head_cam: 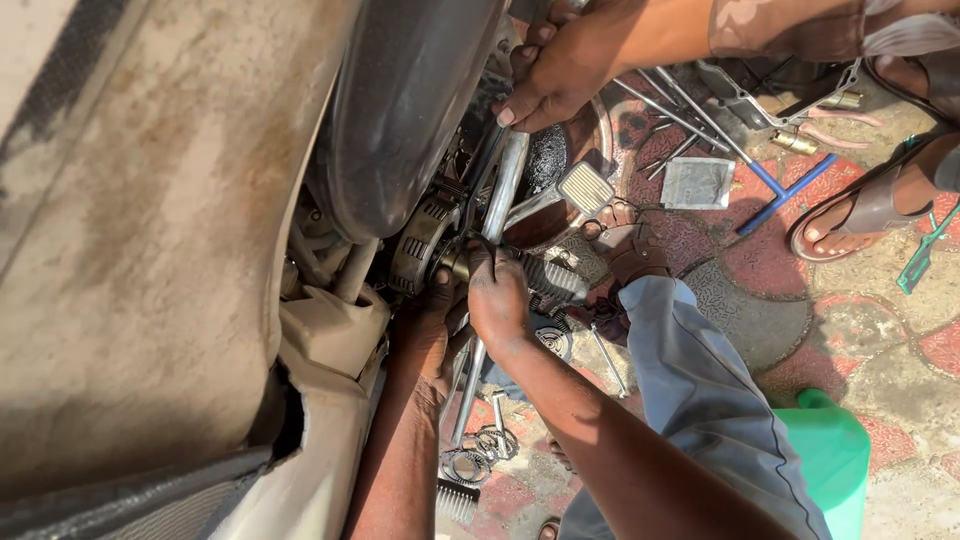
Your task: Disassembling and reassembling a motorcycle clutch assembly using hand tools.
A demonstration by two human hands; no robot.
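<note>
I look down at a motorcycle's opened engine side, where the round toothed clutch assembly (420, 240) is exposed. My right hand (497, 297), dirty with grease, is closed on a small brass-coloured cylindrical piece (457, 265) at the clutch's centre. My left hand (428, 330) reaches in just below the clutch, against its lower edge. Its fingers are hidden by shadow and by my right hand. A chrome tube (503, 190) runs diagonally past both hands.
Another person's hand (560, 70) rests on the engine at the top, and their sandalled foot (860, 215) stands at right. Blue-handled T-wrenches (775, 190), rods, metal rings (470, 460) and a green plastic container (835, 450) lie on the patterned paving. The dark tank (400, 100) overhangs the left.
</note>
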